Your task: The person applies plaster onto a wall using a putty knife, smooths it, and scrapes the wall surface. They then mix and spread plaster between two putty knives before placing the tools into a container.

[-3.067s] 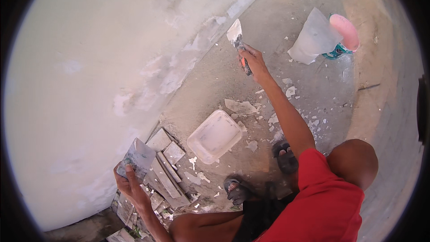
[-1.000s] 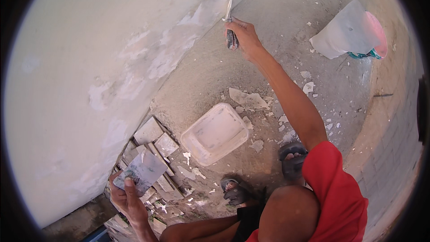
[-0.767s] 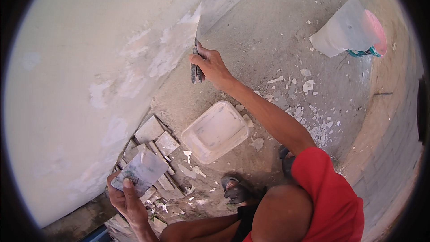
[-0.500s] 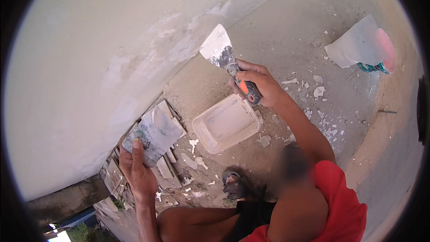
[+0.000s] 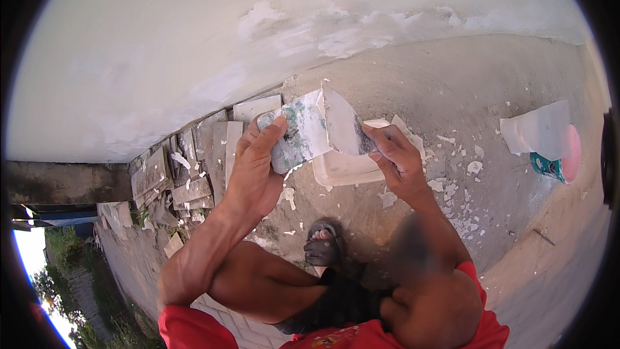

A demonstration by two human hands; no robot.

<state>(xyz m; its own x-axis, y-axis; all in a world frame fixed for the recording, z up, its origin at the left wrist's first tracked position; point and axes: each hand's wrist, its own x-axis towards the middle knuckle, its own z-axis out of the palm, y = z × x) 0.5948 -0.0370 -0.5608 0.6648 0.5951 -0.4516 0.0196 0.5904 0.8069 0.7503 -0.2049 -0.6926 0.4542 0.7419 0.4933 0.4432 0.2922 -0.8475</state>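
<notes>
My left hand (image 5: pixel 257 161) is closed on a thin flat plate (image 5: pixel 297 134), stained grey, green and white. Out to the right, my right hand (image 5: pixel 400 158) grips a putty knife (image 5: pixel 345 121) whose broad blade is pale with a dark patch near the fingers; the grip itself is hidden by the hand. The far edge of the blade meets the plate's right edge, and the two stand at an angle to each other. Beneath them on the ground sits a shallow whitish rectangular tub (image 5: pixel 349 174), partly covered by the tools and my right hand.
A pale wall (image 5: pixel 161 58) with whitish patches rises ahead. Tile and board pieces (image 5: pixel 213 148) lie along its foot at left. White flakes (image 5: pixel 452 200) litter the ground. At right lies a teal and pink bucket (image 5: pixel 547 165) with a whitish sheet (image 5: pixel 536 130) against it.
My hands have come together, bringing the putty knife blade against the plate. The blade has turned from pointing up to pointing left. The view has swung left.
</notes>
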